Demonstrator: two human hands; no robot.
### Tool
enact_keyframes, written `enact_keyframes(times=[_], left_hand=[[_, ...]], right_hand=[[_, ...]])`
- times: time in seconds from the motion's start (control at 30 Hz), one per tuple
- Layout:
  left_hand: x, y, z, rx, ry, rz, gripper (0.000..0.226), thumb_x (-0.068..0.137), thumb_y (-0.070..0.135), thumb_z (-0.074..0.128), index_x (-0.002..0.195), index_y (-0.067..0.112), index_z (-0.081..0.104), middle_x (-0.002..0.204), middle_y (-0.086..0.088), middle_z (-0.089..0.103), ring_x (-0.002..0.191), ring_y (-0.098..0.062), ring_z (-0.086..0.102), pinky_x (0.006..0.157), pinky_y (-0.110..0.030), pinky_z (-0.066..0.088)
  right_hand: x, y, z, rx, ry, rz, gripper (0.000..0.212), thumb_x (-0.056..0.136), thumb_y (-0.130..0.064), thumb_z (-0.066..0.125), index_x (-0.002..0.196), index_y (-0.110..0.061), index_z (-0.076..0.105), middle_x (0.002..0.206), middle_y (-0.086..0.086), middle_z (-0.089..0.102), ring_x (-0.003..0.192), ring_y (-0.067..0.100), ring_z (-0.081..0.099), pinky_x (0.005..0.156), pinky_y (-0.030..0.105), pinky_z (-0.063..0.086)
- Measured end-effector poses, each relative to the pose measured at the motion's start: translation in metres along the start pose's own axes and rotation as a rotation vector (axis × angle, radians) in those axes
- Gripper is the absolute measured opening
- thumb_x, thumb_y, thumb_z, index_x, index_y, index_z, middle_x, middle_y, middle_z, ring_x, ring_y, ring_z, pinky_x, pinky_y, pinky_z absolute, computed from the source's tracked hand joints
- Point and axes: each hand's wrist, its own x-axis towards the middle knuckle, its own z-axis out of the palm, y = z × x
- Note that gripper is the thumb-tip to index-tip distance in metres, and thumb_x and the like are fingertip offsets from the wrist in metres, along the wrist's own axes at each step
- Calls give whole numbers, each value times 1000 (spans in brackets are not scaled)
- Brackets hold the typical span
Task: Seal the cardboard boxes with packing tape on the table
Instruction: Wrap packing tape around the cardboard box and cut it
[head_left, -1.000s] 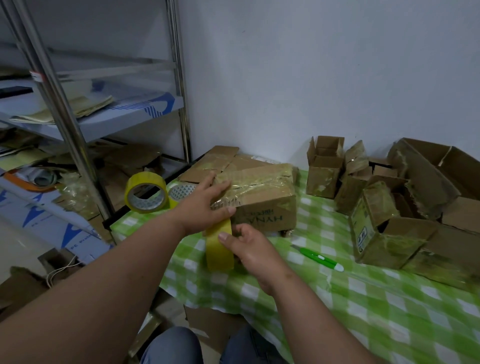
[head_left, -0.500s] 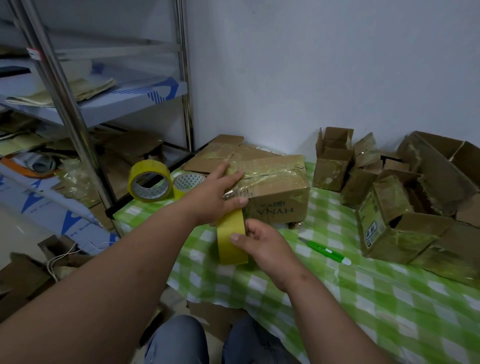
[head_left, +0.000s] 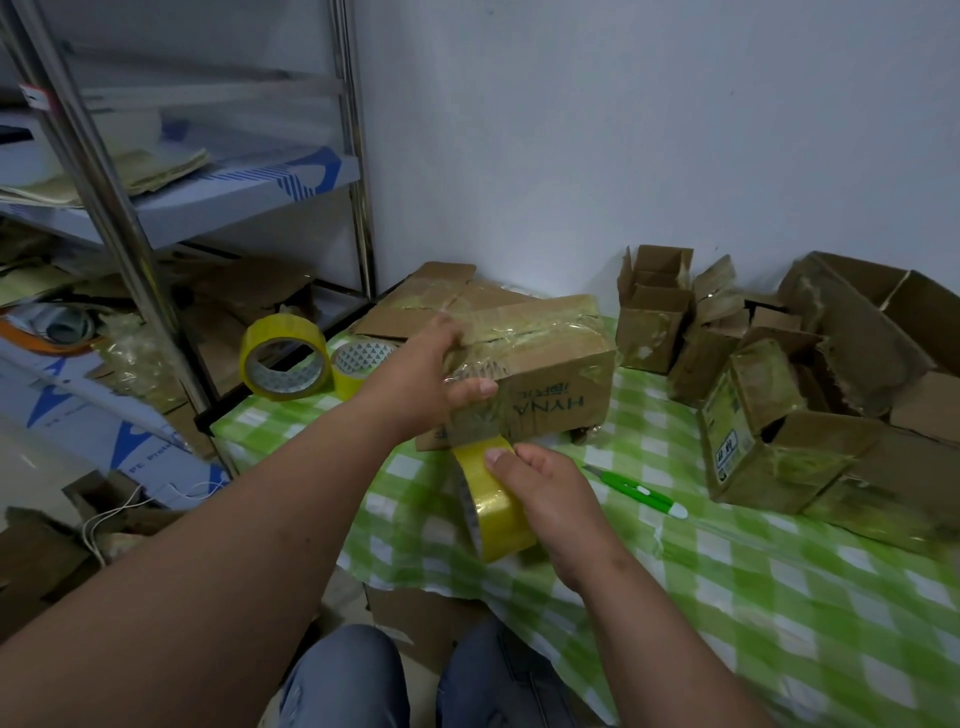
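Note:
A closed cardboard box (head_left: 550, 364) with shiny tape across its top stands on the green checked tablecloth (head_left: 727, 571). My left hand (head_left: 426, 374) grips its near left corner, thumb on the front face and fingers over the top. My right hand (head_left: 545, 493) holds a yellow tape roll (head_left: 493, 499) just below the box's front edge, thumb on the roll's outer band. The roll touches the bottom of the box's front face.
Two more tape rolls (head_left: 285, 358) sit at the table's left corner. A green utility knife (head_left: 639, 491) lies right of my right hand. Several open, battered boxes (head_left: 769, 426) crowd the right back. A metal shelf rack (head_left: 130, 234) stands at left. Flattened cardboard (head_left: 415, 301) lies behind the box.
The tape roll in my right hand has tilted and moved slightly toward me below the box's front. My left hand has shifted its grip on the box corner.

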Motion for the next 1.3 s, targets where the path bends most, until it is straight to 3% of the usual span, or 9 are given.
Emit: enact_keyframes(times=[0.17,0.27,0.37,0.43,0.6,0.73,0.87,1.17,1.3], left_hand=[[-13,-5,-3,-309,11,-82,61,69,58,76,116,34,45,127,10,54,109,-17,60,95,-41,50],[-23,-9,-3,-589,-77,-110,57,78,27,81,124,39,49,120,5,64,95,-13,70,87,-38,57],[-29,-11,5,-486,-12,-116,79,76,16,83,138,47,44,133,1,45,94,-14,65,73,-24,55],[-31,-10,11,-418,34,-141,86,75,23,84,138,58,37,124,-3,42,96,-18,60,78,-32,56],[-35,-8,19,-476,-28,-149,92,86,17,74,143,63,19,71,-7,47,69,-18,52,70,-37,50],[-36,-6,21,-534,-36,-167,93,88,10,71,146,59,17,71,-8,46,71,-18,49,70,-30,47],[-36,-4,21,-582,-18,-185,94,87,4,70,148,55,20,72,-10,47,72,-19,50,73,-27,49],[-36,-2,22,-583,-18,-186,96,86,2,70,148,54,19,72,-11,50,70,-18,52,69,-26,47],[-35,-6,21,-588,-75,-182,97,84,3,67,143,63,17,80,-13,58,75,-23,55,73,-36,48]], right_hand=[[4,3,-8,-26,9,16,37,90,-48,62,74,-15,58,69,6,47,65,17,46,65,35,37],[1,0,-13,5,-41,47,48,77,-59,63,77,-12,64,74,6,56,71,19,54,69,36,42],[0,-3,-16,-21,-76,41,69,74,-64,65,91,2,61,79,8,57,75,20,54,72,37,41],[-1,-4,-19,-68,-97,36,73,75,-67,68,92,4,60,79,9,56,76,20,53,74,37,41],[2,-8,-34,-110,28,82,23,94,-27,62,85,-10,74,78,1,70,76,11,62,76,31,46],[10,4,-59,-651,373,69,18,95,-19,54,100,-29,68,114,-2,63,103,19,58,87,32,44],[10,20,-77,-1164,295,289,55,92,-16,46,145,-32,43,149,-4,38,135,22,34,108,42,26],[7,25,-83,-1267,423,228,28,95,-16,42,117,-30,54,118,0,57,112,24,49,95,40,28],[2,17,-82,-947,457,15,3,104,-31,39,102,-28,37,78,0,58,71,26,55,64,35,42]])
